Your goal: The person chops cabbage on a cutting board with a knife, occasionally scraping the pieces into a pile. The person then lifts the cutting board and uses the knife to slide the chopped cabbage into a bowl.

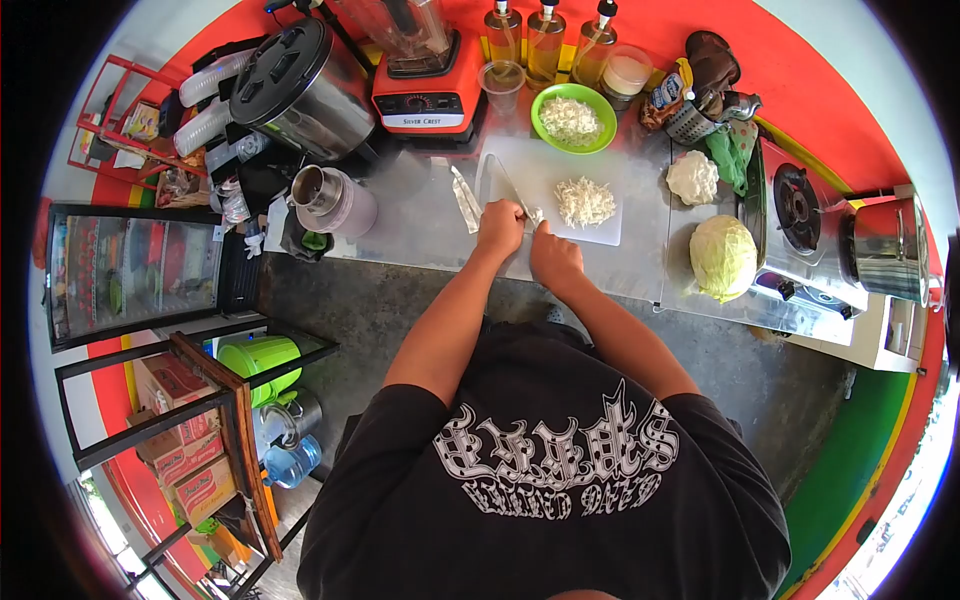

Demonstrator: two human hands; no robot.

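Observation:
A knife [511, 182] slants over the white cutting board [610, 236], its tip pointing away and to the left. My right hand [556, 255] is closed at the near end of the knife, around its handle. Just left of the blade, my left hand [500, 228] is closed with its fingertips at the blade; what they pinch is hidden. A small white piece [536, 214] lies between the hands. To its right is a pile of shredded cabbage [585, 202]. Behind the board, a green bowl [607, 128] holds more pale shreds.
Left of the board lies a silvery strip [465, 200]. A red blender [428, 100], a plastic cup [502, 85] and oil bottles [545, 45] line the back. Rightward are a cabbage [723, 258], a white wrapped bundle [692, 178] and a stove [805, 225]. A steel container [335, 200] stands left.

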